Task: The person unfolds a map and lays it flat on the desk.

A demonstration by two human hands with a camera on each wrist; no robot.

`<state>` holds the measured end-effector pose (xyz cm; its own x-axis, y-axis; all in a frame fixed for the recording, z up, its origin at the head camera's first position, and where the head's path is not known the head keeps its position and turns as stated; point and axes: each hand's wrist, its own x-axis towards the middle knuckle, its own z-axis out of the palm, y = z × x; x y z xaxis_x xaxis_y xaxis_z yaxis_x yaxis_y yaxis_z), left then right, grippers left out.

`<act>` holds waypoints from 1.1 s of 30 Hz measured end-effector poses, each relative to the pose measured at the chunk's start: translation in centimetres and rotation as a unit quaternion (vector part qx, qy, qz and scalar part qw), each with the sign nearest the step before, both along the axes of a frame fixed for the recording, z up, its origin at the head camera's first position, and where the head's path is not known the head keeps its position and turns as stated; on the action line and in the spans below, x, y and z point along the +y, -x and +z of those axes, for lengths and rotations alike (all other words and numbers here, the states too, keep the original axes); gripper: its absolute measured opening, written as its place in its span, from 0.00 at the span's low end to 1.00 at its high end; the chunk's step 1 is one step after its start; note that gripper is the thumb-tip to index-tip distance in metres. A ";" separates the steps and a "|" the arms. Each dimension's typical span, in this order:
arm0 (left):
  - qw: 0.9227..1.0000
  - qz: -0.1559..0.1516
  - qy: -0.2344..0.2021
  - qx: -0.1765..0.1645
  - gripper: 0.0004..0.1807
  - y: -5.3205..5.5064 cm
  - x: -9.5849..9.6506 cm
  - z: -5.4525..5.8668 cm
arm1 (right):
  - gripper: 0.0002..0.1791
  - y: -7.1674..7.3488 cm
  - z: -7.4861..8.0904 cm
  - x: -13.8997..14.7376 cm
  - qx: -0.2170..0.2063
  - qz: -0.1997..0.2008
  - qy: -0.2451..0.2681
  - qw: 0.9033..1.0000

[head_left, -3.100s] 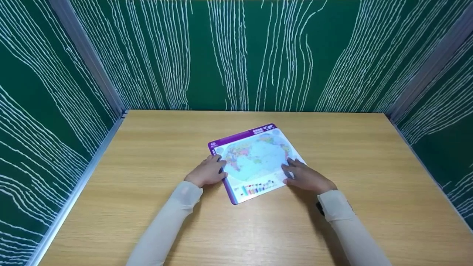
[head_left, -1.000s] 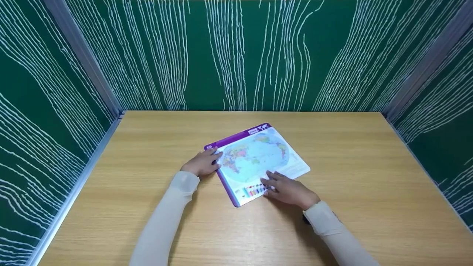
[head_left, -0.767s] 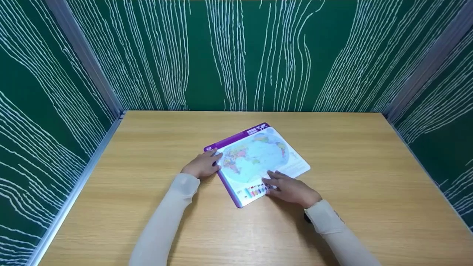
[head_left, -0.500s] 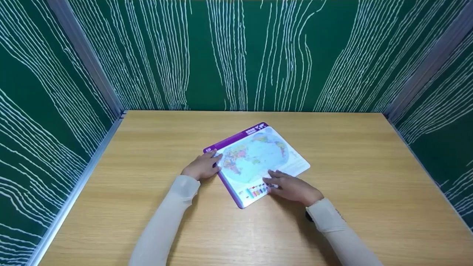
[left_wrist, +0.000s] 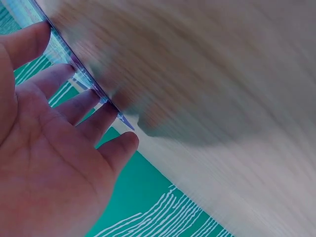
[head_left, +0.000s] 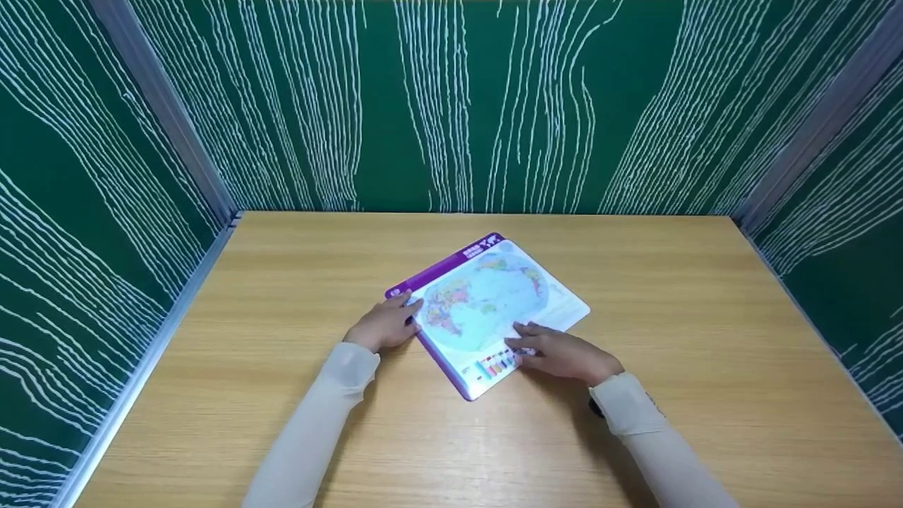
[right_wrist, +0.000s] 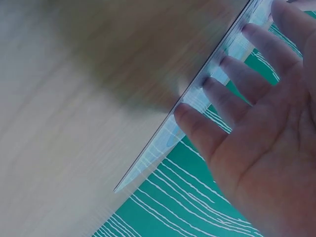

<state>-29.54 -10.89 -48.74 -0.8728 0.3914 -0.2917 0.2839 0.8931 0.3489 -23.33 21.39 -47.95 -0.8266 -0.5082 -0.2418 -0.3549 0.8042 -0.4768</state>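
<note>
A thin world map sheet (head_left: 487, 293) with rounded corners and a purple top band lies slanted on the wooden table. Pale blue sea and coloured land fill its middle; small flags run along its lower part. My left hand (head_left: 384, 324) rests on its purple left edge near the upper left corner, fingers spread. At the lower edge, my right hand (head_left: 564, 351) touches the sheet beside the flags with its fingertips. Both wrist views show straight fingers along the sheet's edge, seen from low at the palm of the left hand (left_wrist: 59, 128) and of the right hand (right_wrist: 261, 123).
The wooden table (head_left: 670, 296) carries the sheet near its middle. Green walls (head_left: 635, 106) with wavy white lines enclose it at the back and both sides. Grey metal posts (head_left: 169, 106) stand at the rear corners.
The map sheet has turned counterclockwise: its upper left corner moved towards me, its lower left corner rightward. My right hand shifted from the right side to the lower edge.
</note>
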 end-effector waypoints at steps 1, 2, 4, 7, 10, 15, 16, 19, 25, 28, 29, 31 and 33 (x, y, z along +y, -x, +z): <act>1.000 -0.001 0.000 0.001 0.31 0.0 0.0 0.0 | 0.27 0.0 0.0 0.1 0.002 0.001 0.000 1.000; 1.000 -0.003 0.001 0.002 0.31 -0.1 -0.1 0.0 | 0.26 0.1 0.0 0.1 0.003 0.000 0.000 1.000; 1.000 -0.007 0.000 0.004 0.31 -0.2 -0.1 0.0 | 0.26 0.2 -0.1 0.3 0.004 -0.002 -0.001 1.000; 1.000 -0.005 -0.003 0.001 0.30 -0.4 -0.1 -0.1 | 0.25 0.4 -0.1 0.4 0.004 -0.003 0.001 1.000; 1.000 -0.002 0.001 0.000 0.31 -0.6 0.0 -0.1 | 0.25 0.7 -0.2 0.6 -0.007 -0.004 0.003 1.000; 1.000 -0.005 0.008 0.007 0.30 -0.8 -0.1 -0.2 | 0.24 1.1 -0.1 1.0 -0.020 -0.001 0.013 1.000; 1.000 -0.006 0.009 0.007 0.30 -0.9 -0.1 -0.1 | 0.24 1.2 -0.1 1.0 -0.022 -0.002 0.015 1.000; 1.000 -0.010 0.013 0.005 0.30 -1.1 -0.2 -0.1 | 0.24 1.4 0.0 1.3 -0.028 -0.004 0.023 0.999; 1.000 -0.016 0.010 0.015 0.30 -1.6 -0.3 -0.2 | 0.24 1.7 -0.2 1.8 -0.037 0.008 0.041 0.998; 1.000 -0.013 0.004 0.017 0.30 -1.8 -0.4 -0.2 | 0.25 2.0 -0.4 2.1 -0.039 0.014 0.044 0.998; 1.000 -0.011 0.002 0.016 0.31 -1.9 -0.5 -0.2 | 0.25 2.0 -0.4 2.2 -0.039 0.014 0.045 0.998; 1.000 -0.012 0.000 0.012 0.31 -2.0 -0.5 -0.2 | 0.24 2.2 -0.5 2.3 -0.039 0.015 0.047 0.998; 1.000 -0.015 0.001 0.008 0.31 -2.1 -0.5 -0.2 | 0.23 2.4 -0.6 2.3 -0.038 0.016 0.049 0.998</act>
<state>-27.43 -11.34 -48.89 -0.8649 0.4174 -0.2788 0.3161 0.8844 0.3433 -25.69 23.74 -48.54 -0.7908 -0.5582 -0.2512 -0.3397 0.7416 -0.5785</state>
